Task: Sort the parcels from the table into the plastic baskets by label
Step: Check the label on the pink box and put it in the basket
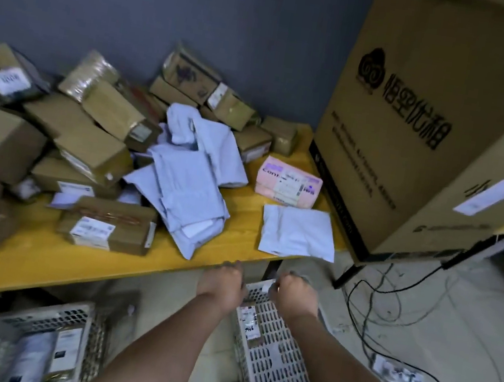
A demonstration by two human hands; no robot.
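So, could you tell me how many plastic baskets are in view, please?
2: one basket under the hands by the table edge, another basket lower left holding parcels. More may be hidden under the table.

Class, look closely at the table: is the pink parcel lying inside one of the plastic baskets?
No, the pink parcel lies on the yellow table, while the plastic baskets stand on the floor below.
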